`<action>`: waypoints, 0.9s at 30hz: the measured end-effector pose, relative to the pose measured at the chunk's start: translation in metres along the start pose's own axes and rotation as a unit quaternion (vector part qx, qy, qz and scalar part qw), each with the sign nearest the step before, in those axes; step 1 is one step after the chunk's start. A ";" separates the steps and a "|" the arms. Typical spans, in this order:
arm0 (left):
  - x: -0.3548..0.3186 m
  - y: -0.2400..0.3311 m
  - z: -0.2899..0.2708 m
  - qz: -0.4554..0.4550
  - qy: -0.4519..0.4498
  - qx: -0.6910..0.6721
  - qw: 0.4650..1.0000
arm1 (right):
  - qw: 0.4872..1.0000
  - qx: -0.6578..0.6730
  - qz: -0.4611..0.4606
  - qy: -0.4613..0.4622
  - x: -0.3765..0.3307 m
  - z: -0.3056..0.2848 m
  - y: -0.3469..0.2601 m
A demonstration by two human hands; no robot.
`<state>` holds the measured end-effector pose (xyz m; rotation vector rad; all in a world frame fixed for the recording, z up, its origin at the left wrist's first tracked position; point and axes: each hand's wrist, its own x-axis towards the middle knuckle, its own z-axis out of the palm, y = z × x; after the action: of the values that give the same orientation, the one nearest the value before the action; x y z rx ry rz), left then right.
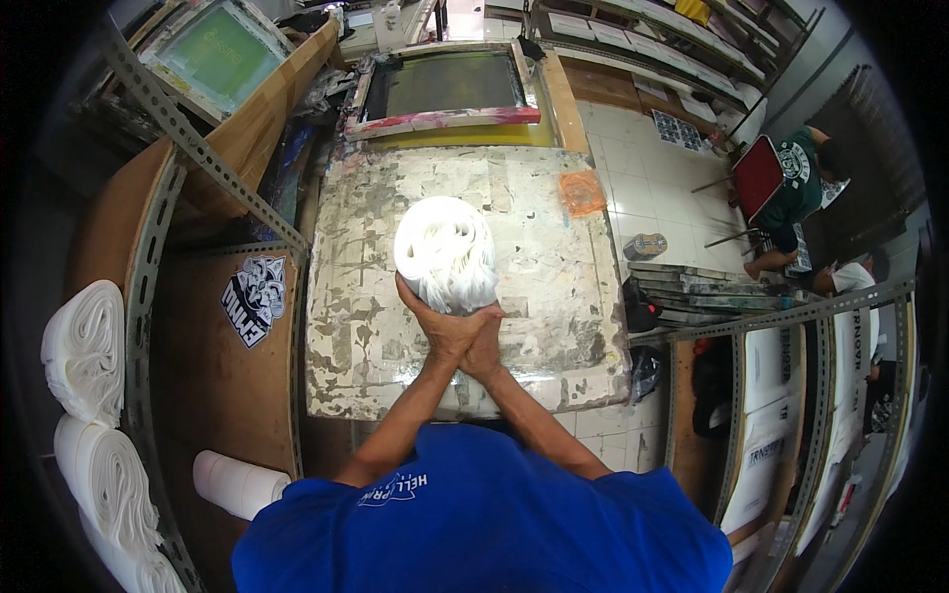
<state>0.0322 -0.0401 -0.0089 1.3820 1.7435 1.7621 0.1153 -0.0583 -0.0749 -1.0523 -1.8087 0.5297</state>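
A thick white roll (445, 247) of thin, soft sheeting stands on the stained worktable (366, 346) in front of me. Its coiled layers show on top, with loose, frayed-looking edges hanging toward me. My left hand (433, 321) cups the roll's near left side. Against its near right side rests my right hand (482, 338), thumb lying along the bottom edge. Both wrists come close together, and most fingertips are hidden beneath or behind the roll. I cannot tell whether the sheeting is cloth or plastic.
A framed printing screen (445, 84) lies at the table's far end. An orange patch (581, 193) marks the right side. More white rolls (89, 356) fill the left rack, beside a wooden panel (217, 376). Shelving (761, 415) stands right; a person (806, 183) sits on a red chair beyond.
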 end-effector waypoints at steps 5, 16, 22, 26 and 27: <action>0.000 0.008 0.006 -0.036 0.019 0.034 0.999 | 0.998 -0.041 -0.010 -0.053 0.000 -0.007 -0.002; 0.007 0.002 0.007 -0.004 0.065 0.029 0.997 | 0.997 0.060 -0.044 -0.001 0.003 -0.024 -0.004; 0.006 0.002 0.009 -0.006 0.079 0.049 0.996 | 0.974 0.223 0.049 -0.011 0.021 -0.043 -0.003; 0.008 0.003 0.010 0.013 0.085 0.048 0.995 | 0.945 0.277 0.166 -0.057 0.034 -0.050 -0.004; 0.007 0.001 0.010 0.025 0.082 0.048 0.995 | 0.969 0.216 0.113 -0.026 0.032 -0.046 -0.002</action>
<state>0.0369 -0.0291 -0.0073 1.3640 1.9174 1.8900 0.1489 -0.0366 -0.0363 -0.9469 -1.5264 1.0459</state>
